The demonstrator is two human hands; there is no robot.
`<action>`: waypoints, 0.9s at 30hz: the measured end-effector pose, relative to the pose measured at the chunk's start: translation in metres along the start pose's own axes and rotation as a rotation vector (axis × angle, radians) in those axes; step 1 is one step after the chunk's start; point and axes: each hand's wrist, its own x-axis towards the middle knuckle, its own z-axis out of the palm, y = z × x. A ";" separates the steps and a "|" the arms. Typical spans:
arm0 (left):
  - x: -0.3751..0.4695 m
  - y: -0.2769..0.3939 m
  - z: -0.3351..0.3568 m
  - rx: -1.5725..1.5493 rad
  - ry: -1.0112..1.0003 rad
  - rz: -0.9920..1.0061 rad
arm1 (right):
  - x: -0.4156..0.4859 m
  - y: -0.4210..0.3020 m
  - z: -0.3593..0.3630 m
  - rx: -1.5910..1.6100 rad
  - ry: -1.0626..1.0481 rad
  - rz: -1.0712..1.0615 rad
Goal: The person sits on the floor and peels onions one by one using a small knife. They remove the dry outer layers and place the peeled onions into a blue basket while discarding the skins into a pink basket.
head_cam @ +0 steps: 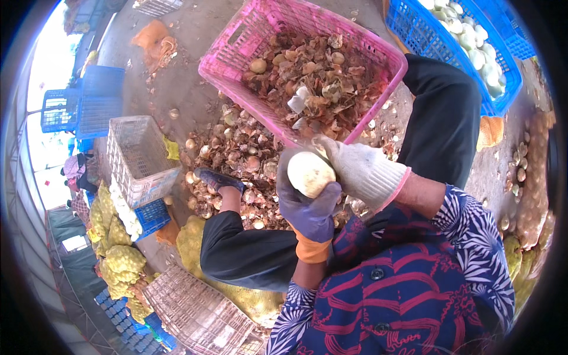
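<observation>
A pale, mostly peeled onion (311, 174) sits in my left hand (306, 213), which wears a purple-coated glove with an orange cuff. The fingers and thumb of that hand wrap around it. My right hand (361, 171), in a white knit glove, is curled against the onion's upper right side. Its fingertips are partly hidden, so I cannot see if it holds anything else. Just beyond both hands stands a pink plastic crate (248, 104) holding onion skins (310, 71) and a few whole onions. Loose onions and skins (248, 164) cover the floor between my legs.
At upper right a blue crate (510, 88) holds peeled onions (481, 49). A whitish crate (142, 155) stands on a blue one (151, 217) at left. Filled yellow mesh sacks (122, 262) and a tipped crate (199, 306) lie lower left. Another person (75, 171) is at far left.
</observation>
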 end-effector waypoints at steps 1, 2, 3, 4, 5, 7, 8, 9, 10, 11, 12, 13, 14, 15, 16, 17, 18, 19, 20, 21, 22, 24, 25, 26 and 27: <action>0.001 0.000 0.001 -0.126 0.034 -0.057 | 0.000 -0.002 -0.004 0.019 0.037 -0.021; 0.002 0.001 0.001 -0.252 0.067 -0.115 | -0.005 -0.006 -0.007 -0.021 0.068 -0.028; 0.002 0.001 0.000 -0.300 0.063 -0.146 | -0.009 -0.007 -0.004 -0.052 0.052 -0.008; 0.003 0.001 -0.002 -0.348 0.059 -0.177 | -0.012 -0.006 -0.001 -0.084 0.037 0.012; 0.004 0.000 -0.005 -0.396 0.055 -0.207 | -0.012 -0.005 0.001 -0.115 0.022 0.031; 0.006 -0.010 -0.011 -0.398 0.031 -0.247 | -0.002 -0.001 0.001 -0.128 0.009 0.048; 0.009 -0.017 -0.014 -0.413 0.042 -0.274 | 0.009 0.006 -0.001 -0.118 0.002 0.031; 0.011 -0.020 -0.016 -0.423 0.057 -0.301 | 0.021 0.015 -0.001 -0.102 -0.006 0.011; 0.013 -0.020 -0.014 -0.463 0.023 -0.284 | 0.029 0.027 -0.005 -0.071 0.000 0.032; 0.015 -0.021 -0.016 -0.484 -0.045 -0.282 | 0.037 0.040 -0.008 -0.038 0.009 0.054; 0.016 -0.019 -0.016 -0.510 -0.104 -0.276 | 0.044 0.048 -0.014 -0.007 0.014 0.075; 0.018 -0.015 -0.016 -0.535 -0.164 -0.269 | 0.044 0.047 -0.021 0.116 0.008 0.180; 0.021 -0.012 -0.015 -0.445 -0.136 -0.264 | 0.040 0.052 -0.023 0.258 -0.012 0.168; 0.024 -0.010 -0.016 -0.370 -0.114 -0.260 | 0.037 0.057 -0.024 0.403 -0.039 0.162; 0.027 -0.008 -0.018 -0.294 -0.091 -0.257 | 0.033 0.061 -0.024 0.549 -0.073 0.160; 0.028 -0.008 -0.020 -0.220 -0.069 -0.254 | 0.027 0.059 -0.022 1.096 -0.252 0.547; 0.028 -0.009 -0.019 -0.244 -0.051 -0.253 | 0.017 0.057 -0.021 1.141 -0.254 0.633; 0.027 -0.009 -0.019 -0.215 -0.053 -0.280 | 0.010 0.066 -0.007 1.288 -0.259 0.841; 0.026 -0.008 -0.020 -0.187 -0.055 -0.307 | -0.003 0.072 0.002 1.284 -0.235 0.843; 0.025 -0.008 -0.022 -0.156 -0.055 -0.332 | -0.013 0.076 0.010 1.280 -0.214 0.842; 0.024 -0.006 -0.022 -0.188 -0.024 -0.336 | -0.021 0.080 0.016 1.184 -0.207 0.784; 0.020 -0.007 -0.029 -0.265 -0.026 -0.316 | -0.046 0.077 0.016 1.080 -0.215 0.791; 0.019 -0.006 -0.031 -0.302 -0.028 -0.296 | -0.058 0.076 0.015 1.026 -0.218 0.785; 0.019 -0.002 -0.032 -0.317 -0.017 -0.280 | -0.071 0.076 0.014 1.031 -0.213 0.816; 0.017 0.001 -0.034 -0.297 -0.027 -0.272 | -0.082 0.077 0.013 1.038 -0.206 0.849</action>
